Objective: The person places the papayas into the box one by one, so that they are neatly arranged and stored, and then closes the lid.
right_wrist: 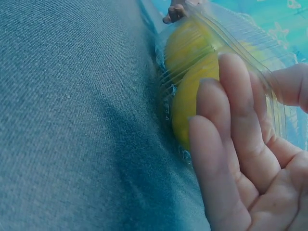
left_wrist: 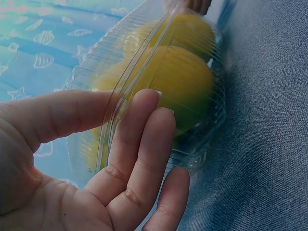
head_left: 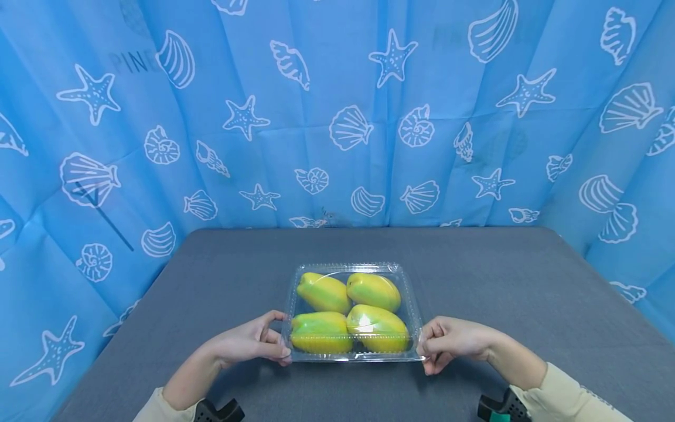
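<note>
A clear plastic clamshell box [head_left: 329,357], lid down, sits on the grey cloth with several yellow-green mangoes [head_left: 323,293] inside in two rows. At its front left corner my left hand [head_left: 253,340] pinches the rim; the left wrist view has the thumb on one side of the ridged rim [left_wrist: 139,65] and fingers [left_wrist: 156,139] on the other. My right hand [head_left: 457,340] grips the front right corner the same way. In the right wrist view its fingers [right_wrist: 243,106] overlap a mango [right_wrist: 185,108] behind the clear wall.
Grey cloth [head_left: 232,258] covers the table, whose far edge lies beyond the box. A blue curtain [head_left: 348,70] with white shells and starfish hangs behind and at both sides. Black wrist devices [head_left: 218,411] show at the bottom.
</note>
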Demonstrator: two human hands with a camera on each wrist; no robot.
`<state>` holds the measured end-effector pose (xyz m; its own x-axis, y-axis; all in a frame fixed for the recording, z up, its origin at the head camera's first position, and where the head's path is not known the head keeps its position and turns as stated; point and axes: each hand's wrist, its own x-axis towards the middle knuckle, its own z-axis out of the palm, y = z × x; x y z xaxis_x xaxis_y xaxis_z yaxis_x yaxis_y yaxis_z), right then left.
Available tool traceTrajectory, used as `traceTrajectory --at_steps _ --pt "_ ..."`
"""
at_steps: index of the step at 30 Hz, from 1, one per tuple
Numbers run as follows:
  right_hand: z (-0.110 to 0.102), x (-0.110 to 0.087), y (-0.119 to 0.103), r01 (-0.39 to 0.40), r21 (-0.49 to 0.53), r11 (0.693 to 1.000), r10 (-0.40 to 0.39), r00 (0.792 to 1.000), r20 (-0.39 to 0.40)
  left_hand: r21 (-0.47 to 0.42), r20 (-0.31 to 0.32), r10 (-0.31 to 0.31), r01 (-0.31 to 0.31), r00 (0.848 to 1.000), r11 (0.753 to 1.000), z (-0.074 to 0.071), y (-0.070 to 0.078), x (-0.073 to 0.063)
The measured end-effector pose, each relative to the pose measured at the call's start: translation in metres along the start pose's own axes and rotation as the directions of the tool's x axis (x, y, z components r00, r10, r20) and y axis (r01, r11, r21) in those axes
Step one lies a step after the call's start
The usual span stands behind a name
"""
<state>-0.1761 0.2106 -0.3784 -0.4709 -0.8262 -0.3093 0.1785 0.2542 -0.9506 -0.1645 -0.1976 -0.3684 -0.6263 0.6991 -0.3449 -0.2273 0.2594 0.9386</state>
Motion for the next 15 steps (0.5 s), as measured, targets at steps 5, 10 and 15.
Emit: traceTrajectory --at_steps 5,10,15 --pt "-0.0014 0.0 0.0 -0.001 -0.017 1.0 0.001 1.0 0.014 0.005 0.006 0.006 -0.006 1.0 1.0 -0.0003 0.0006 -0.0001" --pt "-0.0033 -0.0009 0.0002 -0.007 0.004 1.0 0.006 0.999 0.049 0.017 0.005 0.008 -0.008 1.0 1.0 0.0 0.0013 -0.0002" --pt "-0.005 -0.0022 0.0005 -0.006 0.033 0.999 0.003 0.996 0.085 0.015 0.01 0.008 -0.008 1.0 1.0 -0.0003 0.0003 0.0002"
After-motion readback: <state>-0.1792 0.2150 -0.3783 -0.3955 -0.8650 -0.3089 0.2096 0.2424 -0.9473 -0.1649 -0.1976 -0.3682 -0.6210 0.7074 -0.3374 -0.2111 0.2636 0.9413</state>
